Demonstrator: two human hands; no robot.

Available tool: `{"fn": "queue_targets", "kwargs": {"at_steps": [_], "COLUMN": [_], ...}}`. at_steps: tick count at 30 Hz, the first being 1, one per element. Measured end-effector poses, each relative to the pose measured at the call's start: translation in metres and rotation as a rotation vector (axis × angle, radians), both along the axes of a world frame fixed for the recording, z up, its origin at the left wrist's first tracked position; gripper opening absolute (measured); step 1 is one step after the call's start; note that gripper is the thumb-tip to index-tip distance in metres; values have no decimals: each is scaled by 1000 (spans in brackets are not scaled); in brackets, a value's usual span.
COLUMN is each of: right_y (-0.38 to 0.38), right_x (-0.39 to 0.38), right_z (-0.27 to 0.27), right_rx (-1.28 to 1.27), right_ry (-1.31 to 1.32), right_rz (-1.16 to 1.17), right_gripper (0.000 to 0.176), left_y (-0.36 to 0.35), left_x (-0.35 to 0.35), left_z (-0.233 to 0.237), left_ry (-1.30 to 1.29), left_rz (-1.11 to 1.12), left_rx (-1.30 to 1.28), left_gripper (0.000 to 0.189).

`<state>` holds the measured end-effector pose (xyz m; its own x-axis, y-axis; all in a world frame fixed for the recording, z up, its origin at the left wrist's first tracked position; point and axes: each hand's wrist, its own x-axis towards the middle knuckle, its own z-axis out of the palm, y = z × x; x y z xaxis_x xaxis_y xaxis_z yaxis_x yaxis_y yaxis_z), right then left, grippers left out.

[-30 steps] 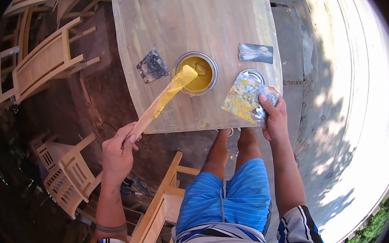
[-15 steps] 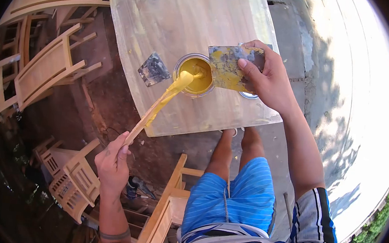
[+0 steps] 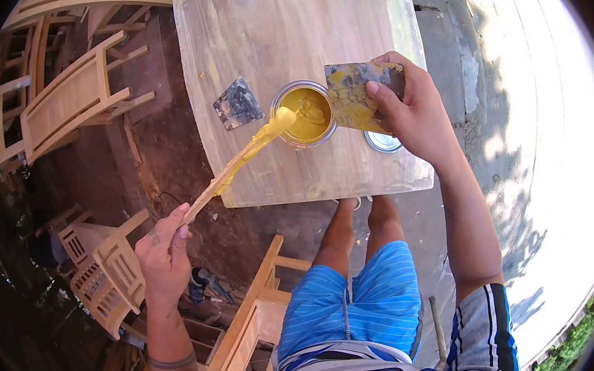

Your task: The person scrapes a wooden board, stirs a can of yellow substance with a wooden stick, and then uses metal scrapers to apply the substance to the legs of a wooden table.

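"What's in the can (image 3: 309,144)?"
"Thick yellow paste (image 3: 310,111). It stands on the bench (image 3: 296,37)."
"The hands?"
"The left hand (image 3: 164,250) has its grip closed on a stick (image 3: 237,162), yellow end overlapping the can's left edge. The right hand (image 3: 417,115) pinches a scraper (image 3: 356,95) beside the can, partly covering a lid (image 3: 383,143)."
"Left of the can?"
"A dark plate (image 3: 238,104), then chairs (image 3: 71,106)."

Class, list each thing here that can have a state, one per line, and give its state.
Tabletop: pale, streaked
Tin: open
Yellow paste: in the tin, surface uneven
Lid: off the tin, partly hidden
Dark plate: lying on the tabletop, stained
Stick: held, far end coated yellow
Flat scraper: held, smeared yellow
Left hand: closed on the stick
Right hand: closed on the flat scraper
Wooden furniture: bare-looking
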<state>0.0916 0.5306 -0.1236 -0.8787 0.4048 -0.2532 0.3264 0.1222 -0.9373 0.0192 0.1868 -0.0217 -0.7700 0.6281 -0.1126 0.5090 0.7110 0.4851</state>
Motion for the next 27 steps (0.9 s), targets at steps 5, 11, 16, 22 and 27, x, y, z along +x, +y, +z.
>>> {"fn": "queue_targets", "kwargs": {"at_steps": [5,11,16,22,27], "right_y": [-1,-2,-1,-4,-8], "right_x": [-7,-15,-24,-25,-13], "right_z": [4,13,2,-2,-21], "right_rx": [31,116,98,-236,-603], "right_ry": [38,51,31,-60,-72], "right_rz": [53,106,159,166,114], "right_gripper": [18,20,22,25,24], "left_y": [1,6,8,12,20], "left_x": [1,0,0,-4,-6], "left_z": [4,12,15,13,13], "left_ry": [10,20,28,99,55], "left_rz": [11,-4,-33,-115,-156], "left_rx": [4,-41,-58,-51,-19], "left_gripper": [26,26,23,23,25]}}
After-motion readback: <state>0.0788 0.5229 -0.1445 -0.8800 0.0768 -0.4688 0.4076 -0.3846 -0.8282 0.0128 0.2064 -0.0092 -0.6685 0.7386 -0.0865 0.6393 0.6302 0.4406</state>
